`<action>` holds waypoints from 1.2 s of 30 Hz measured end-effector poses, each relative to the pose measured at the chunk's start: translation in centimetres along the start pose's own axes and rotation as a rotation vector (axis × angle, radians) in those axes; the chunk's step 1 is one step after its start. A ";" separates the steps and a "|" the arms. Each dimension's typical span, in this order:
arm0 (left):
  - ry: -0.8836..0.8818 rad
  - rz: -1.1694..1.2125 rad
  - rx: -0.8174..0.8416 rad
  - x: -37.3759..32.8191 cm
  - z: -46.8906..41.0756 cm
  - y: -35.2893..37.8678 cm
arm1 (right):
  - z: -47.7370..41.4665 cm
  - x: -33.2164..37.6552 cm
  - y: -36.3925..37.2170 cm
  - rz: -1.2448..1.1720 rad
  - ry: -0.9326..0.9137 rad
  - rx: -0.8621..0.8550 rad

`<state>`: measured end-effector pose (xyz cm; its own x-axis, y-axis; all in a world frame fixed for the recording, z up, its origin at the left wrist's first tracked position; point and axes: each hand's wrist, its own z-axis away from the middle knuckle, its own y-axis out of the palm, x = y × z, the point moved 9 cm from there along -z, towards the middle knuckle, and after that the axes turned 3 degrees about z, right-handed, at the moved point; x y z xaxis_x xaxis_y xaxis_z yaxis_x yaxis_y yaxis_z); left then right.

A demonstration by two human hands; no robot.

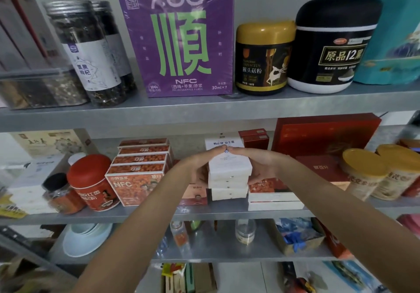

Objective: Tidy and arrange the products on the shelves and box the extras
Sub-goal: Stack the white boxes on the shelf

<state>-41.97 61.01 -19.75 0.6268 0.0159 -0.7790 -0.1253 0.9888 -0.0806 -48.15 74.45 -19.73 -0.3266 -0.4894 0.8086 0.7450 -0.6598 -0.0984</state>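
white box stack (228, 192): flat rectangular cartons with matte, grainy sides are sitting on the grey metal middle shelf (204, 213).
top white box (229, 166): is lying on the stack, a little turned against the boxes under it.
left hand (197, 167): is gripping the top box's left side, fingers curled over it.
right hand (261, 163): is gripping its right side; both hands' fingertips are meeting at the far edge.
orange NFC cartons (141, 167): glossy, are standing in a row left of the stack.
red round tin (91, 183): is standing further left of the stack.
purple box (177, 37): shrink-wrapped and shining, is standing above the stack, one shelf higher.
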 end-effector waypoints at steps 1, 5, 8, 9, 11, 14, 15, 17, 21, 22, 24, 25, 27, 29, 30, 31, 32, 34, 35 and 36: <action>0.006 -0.046 -0.021 0.0 -0.4 0.0 | -0.1 -0.4 0.1 -0.034 0.010 0.014; 0.148 -0.376 -0.184 -1.2 -1.5 -0.8 | -0.8 -1.6 0.7 -0.114 0.022 0.038; 0.256 -0.863 -0.376 -2.4 -1.5 -1.2 | -1.5 -2.3 1.2 -0.141 0.037 -0.043; 0.245 -0.962 -0.427 -2.3 -1.5 -1.4 | -1.8 -2.5 1.2 -0.106 0.039 -0.101; 0.196 -1.062 -0.474 -1.8 -1.8 -1.5 | -2.1 -2.6 0.6 0.110 0.027 -0.249; 0.183 -1.133 -0.483 -1.8 -2.1 -1.1 | -1.9 -1.0 -0.3 0.487 -0.103 -0.422; 0.201 -1.138 -0.498 -2.0 -2.1 -1.0 | -1.7 -0.6 -0.4 0.564 -0.129 -0.449; 0.255 -1.106 -0.553 -2.3 -1.8 -1.3 | -1.4 -0.5 -0.6 0.656 -0.105 -0.485; 0.379 -1.009 -0.580 -2.1 -1.7 -1.8 | -1.6 -1.6 -0.4 0.303 -0.020 -0.447; 0.421 -0.984 -0.552 -2.2 -1.8 -1.7 | -1.7 -2.3 0.1 0.062 0.009 -0.401; 0.516 -0.870 -0.453 -2.3 -2.0 -1.4 | -1.8 -3.3 1.6 -0.317 0.058 -0.302; 0.569 -0.812 -0.404 -2.5 -2.1 -1.1 | -2.0 -3.8 2.1 -0.378 0.090 -0.284; 0.653 -0.789 -0.358 -2.8 -2.0 -0.6 | -2.1 -4.9 2.5 -0.405 0.170 -0.305; 0.686 -0.852 -0.350 -3.0 -1.9 -0.1 | -2.1 -5.4 2.4 -0.414 0.221 -0.344; 0.690 -0.888 -0.345 -3.1 -2.0 0.0 | -2.2 -5.5 2.6 -0.431 0.233 -0.339; 0.694 -0.928 -0.338 -3.1 -2.0 0.2 | -2.3 -5.5 2.8 -0.461 0.236 -0.315; 0.701 -0.971 -0.330 -3.1 -2.0 0.3 | -2.5 -5.4 3.1 -0.496 0.232 -0.288; 0.703 -1.021 -0.290 -2.9 -2.2 0.6 | -2.9 -5.5 3.5 -0.555 0.222 -0.248; 0.701 -1.014 -0.262 -2.8 -2.2 0.8 | -3.0 -5.5 3.7 -0.566 0.220 -0.235; 0.699 -0.995 -0.240 -2.7 -2.2 0.9 | -3.1 -5.6 3.8 -0.579 0.216 -0.220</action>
<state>-45.45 61.53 -19.09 -0.0055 -0.8812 -0.4728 -0.0137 0.4728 -0.8811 -45.28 72.90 -26.49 -0.7655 -0.1082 0.6343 0.2847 -0.9410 0.1831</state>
